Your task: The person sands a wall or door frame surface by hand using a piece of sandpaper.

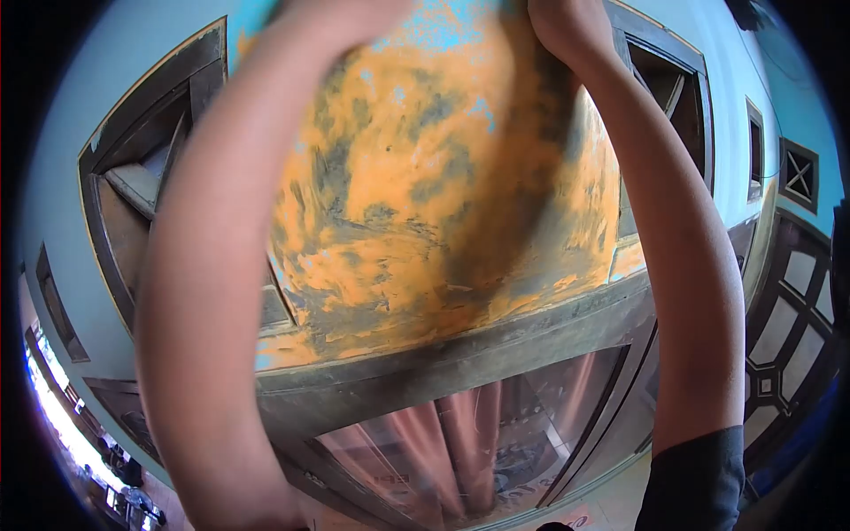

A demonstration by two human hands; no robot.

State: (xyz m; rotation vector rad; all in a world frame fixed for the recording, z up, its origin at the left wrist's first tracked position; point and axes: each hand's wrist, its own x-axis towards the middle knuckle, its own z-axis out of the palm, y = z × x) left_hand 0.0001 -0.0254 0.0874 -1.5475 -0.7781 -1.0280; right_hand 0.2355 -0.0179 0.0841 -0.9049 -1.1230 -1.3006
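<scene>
Both my arms reach up in front of a wall. My left hand [365,19], smeared by motion, is at the top edge, its fingers out of frame. At the top right of the wall patch, my right hand [567,28] is also cut off, so its fingers do not show. Between the arms, the wall patch [390,159] is mottled orange and dark grey, with bits of turquoise near the top. Whether either hand holds anything cannot be seen. A dark arm-shaped shadow falls across the patch.
Below the patch runs a dark wooden beam [478,345] over a glass pane with a pink curtain [452,442]. Wooden-framed openings flank it, a left frame [97,177] and a right frame [704,97]. A panelled door [784,327] stands at far right.
</scene>
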